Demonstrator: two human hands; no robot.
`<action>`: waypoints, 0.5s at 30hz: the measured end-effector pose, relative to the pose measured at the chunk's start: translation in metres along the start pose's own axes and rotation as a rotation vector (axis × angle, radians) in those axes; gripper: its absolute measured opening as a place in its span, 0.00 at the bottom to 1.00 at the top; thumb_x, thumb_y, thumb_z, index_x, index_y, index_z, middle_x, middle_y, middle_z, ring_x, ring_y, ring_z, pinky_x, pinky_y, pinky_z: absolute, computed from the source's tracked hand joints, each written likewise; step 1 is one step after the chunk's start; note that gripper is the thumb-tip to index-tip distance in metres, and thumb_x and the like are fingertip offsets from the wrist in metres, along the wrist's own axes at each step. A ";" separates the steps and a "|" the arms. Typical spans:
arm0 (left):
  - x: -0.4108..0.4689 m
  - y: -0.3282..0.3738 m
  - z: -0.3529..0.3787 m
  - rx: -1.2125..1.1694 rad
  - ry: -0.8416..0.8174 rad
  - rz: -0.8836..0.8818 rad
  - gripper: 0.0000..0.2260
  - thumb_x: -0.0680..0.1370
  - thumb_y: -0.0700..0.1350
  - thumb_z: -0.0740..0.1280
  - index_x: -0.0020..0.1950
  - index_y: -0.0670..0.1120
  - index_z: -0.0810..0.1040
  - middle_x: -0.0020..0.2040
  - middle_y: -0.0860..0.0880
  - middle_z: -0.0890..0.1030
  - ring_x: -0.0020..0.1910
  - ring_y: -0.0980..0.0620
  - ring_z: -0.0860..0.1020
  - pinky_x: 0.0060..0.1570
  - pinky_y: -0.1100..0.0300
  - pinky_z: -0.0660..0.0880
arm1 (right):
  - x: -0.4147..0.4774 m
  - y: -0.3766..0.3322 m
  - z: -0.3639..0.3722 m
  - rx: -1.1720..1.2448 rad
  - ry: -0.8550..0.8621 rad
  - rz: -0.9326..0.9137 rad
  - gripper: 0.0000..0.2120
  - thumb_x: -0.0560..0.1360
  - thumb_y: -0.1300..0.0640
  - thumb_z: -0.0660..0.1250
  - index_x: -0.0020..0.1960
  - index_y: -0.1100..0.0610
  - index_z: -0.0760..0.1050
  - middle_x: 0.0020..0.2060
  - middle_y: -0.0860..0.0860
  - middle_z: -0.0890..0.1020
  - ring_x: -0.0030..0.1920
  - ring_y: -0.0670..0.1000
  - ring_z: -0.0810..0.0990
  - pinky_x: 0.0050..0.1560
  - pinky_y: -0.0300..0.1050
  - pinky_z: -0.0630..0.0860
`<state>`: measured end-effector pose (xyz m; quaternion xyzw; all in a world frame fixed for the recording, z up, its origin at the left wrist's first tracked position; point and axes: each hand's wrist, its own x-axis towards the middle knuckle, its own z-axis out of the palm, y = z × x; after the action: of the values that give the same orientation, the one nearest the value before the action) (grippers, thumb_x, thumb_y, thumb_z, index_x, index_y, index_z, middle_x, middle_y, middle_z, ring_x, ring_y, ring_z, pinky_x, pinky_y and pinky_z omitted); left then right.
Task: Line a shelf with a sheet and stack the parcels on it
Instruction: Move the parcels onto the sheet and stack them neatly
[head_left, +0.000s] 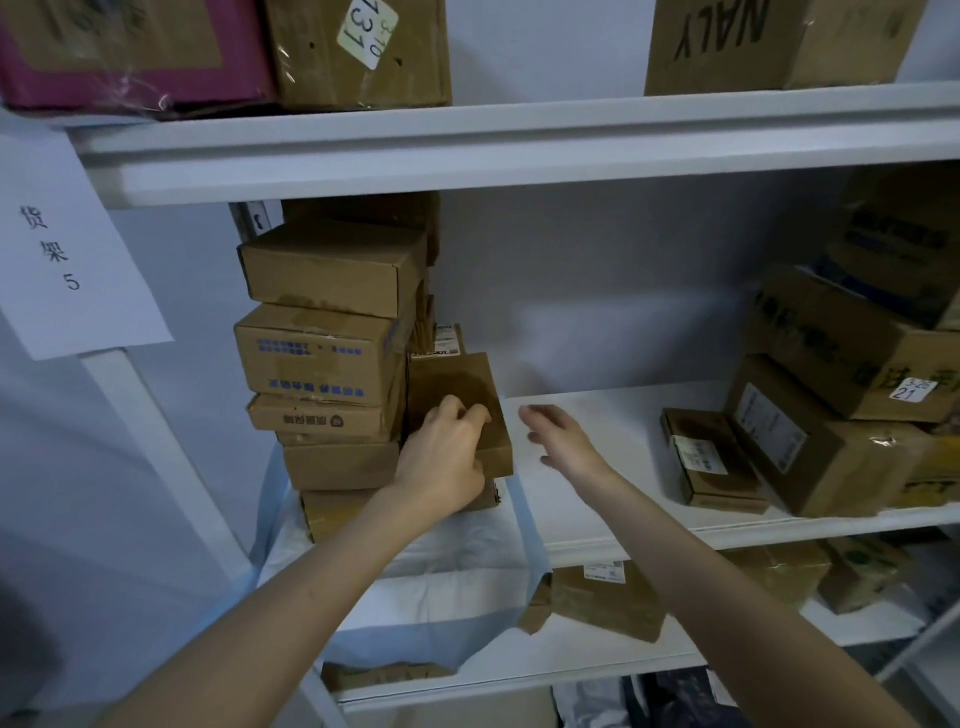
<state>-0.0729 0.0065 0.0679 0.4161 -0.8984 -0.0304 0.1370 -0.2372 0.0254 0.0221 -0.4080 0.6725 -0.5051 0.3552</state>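
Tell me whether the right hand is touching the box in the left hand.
Apart. The head view shows a strip of white shelf between the right hand and the box the left hand grips.

We see white rack, three boards in view. Middle shelf (623, 410): pale sheet (441, 561) covers left end and hangs over front edge. On sheet, tower of parcels (322, 353) stands by left upright. Small brown parcel (467, 384) touches tower's right side; what it rests on, we cannot tell. Right end, straight on board: flat labelled parcel (711, 457), larger boxes (810, 452) piled just beside and behind it. Upper shelf (519, 140) carries magenta box (119, 47) and brown cartons (358, 52). Lower shelf (597, 657) carries more parcels (602, 597).
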 end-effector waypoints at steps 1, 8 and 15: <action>0.002 0.003 0.000 -0.006 -0.006 0.007 0.23 0.74 0.38 0.64 0.69 0.48 0.67 0.62 0.46 0.67 0.60 0.46 0.70 0.48 0.52 0.77 | 0.006 0.007 -0.011 -0.079 0.134 -0.020 0.22 0.79 0.48 0.63 0.68 0.59 0.70 0.64 0.55 0.75 0.63 0.55 0.75 0.63 0.49 0.70; 0.016 0.026 0.005 -0.041 0.023 0.074 0.22 0.76 0.39 0.62 0.70 0.47 0.67 0.62 0.46 0.68 0.59 0.46 0.70 0.45 0.55 0.76 | 0.020 0.070 -0.093 -0.817 0.489 0.305 0.30 0.74 0.48 0.67 0.70 0.59 0.59 0.66 0.61 0.65 0.66 0.61 0.67 0.64 0.55 0.70; 0.039 0.055 0.012 -0.051 0.049 0.116 0.21 0.77 0.42 0.63 0.70 0.48 0.68 0.63 0.47 0.68 0.60 0.48 0.71 0.47 0.56 0.77 | 0.025 0.123 -0.156 -0.996 0.415 0.630 0.48 0.69 0.34 0.63 0.76 0.58 0.46 0.73 0.64 0.55 0.73 0.65 0.55 0.71 0.61 0.60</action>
<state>-0.1406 0.0125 0.0739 0.3602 -0.9164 -0.0350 0.1709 -0.4096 0.0831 -0.0621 -0.2000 0.9703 -0.0708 0.1163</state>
